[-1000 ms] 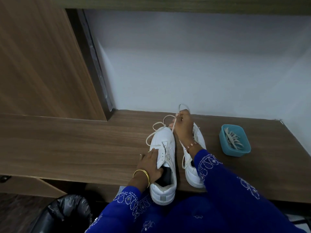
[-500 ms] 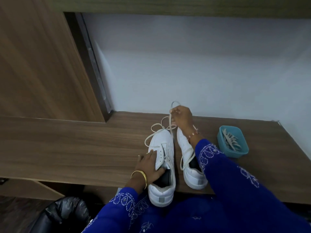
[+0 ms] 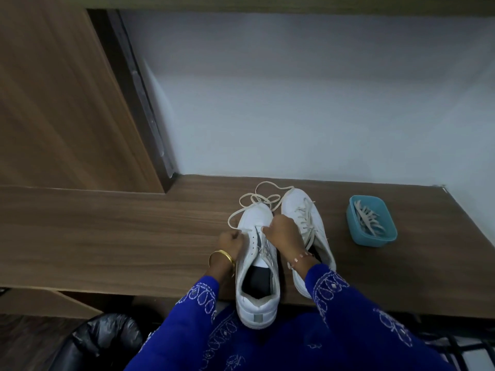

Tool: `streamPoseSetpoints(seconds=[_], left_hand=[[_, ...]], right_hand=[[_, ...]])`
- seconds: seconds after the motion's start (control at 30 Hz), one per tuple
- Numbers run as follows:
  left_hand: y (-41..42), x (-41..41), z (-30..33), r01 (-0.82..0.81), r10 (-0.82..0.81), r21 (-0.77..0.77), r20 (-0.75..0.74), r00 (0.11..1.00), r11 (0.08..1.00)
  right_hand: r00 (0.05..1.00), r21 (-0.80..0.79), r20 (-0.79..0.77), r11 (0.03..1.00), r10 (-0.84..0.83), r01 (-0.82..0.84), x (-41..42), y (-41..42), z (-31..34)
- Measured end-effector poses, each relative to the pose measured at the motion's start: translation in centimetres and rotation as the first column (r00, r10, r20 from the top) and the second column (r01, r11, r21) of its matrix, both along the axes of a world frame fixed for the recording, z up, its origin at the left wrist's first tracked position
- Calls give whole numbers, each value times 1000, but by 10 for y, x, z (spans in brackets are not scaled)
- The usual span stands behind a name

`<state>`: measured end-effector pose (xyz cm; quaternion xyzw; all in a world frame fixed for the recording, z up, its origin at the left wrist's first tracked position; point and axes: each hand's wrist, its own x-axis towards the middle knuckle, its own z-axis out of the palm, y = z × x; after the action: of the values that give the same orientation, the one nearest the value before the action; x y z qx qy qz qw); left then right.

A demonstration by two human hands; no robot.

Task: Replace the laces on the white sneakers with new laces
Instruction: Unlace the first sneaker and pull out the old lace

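Observation:
Two white sneakers stand side by side on the wooden desk [image 3: 134,231], toes away from me. The left sneaker [image 3: 257,263] overhangs the front edge with its heel. Its cream lace [image 3: 257,199] lies in loose loops over and beyond the toe. My left hand [image 3: 231,243] pinches one strand of that lace at the sneaker's left side. My right hand [image 3: 281,232] is curled over the eyelets at the sneaker's right side, pinching the lace there. The right sneaker [image 3: 308,228] is still laced, partly hidden by my right wrist.
A teal plastic tub [image 3: 371,220] holding several pale laces sits on the desk to the right of the sneakers. A wooden cabinet side [image 3: 67,103] rises at the left, a white wall behind. A black bin bag [image 3: 101,341] lies below the desk's edge.
My right hand came down from beyond the toes to the left sneaker's eyelets, leaving the lace looped on the desk. My left hand left the sneaker's collar and took a lace strand.

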<state>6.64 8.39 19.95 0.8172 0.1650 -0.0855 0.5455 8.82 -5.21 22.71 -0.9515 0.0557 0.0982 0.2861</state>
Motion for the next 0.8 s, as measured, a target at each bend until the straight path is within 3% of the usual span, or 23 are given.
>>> streamPoseSetpoints(seconds=[0.07,0.17,0.27,0.4,0.53,0.67,0.8], left_hand=[[1,9,0,-53,52,-22,-35,998,998],[-1,17,-2,-185,177,-190,-59,982,964],[0,25,-2,-315,287,-321,-133,949,893],[10,28,-4,-449,329,-522,-311,892,725],[15,24,-4,-498,344,-566,-362,866,657],[8,26,3,-441,346,-490,-276,897,752],[6,28,7,-220,214,-110,-62,975,969]], right_hand=[[1000,-9,21,1000,-2,2,-3,2,-3],[999,-15,48,1000,3,-2,-6,2,-7],[996,-37,86,999,6,-3,-9,3,-8],[996,-49,93,999,-9,13,-9,4,-10],[996,-29,88,999,24,-21,-2,3,-4],[992,0,125,1000,5,-5,16,1,10],[997,-3,71,999,41,-41,48,2,17]])
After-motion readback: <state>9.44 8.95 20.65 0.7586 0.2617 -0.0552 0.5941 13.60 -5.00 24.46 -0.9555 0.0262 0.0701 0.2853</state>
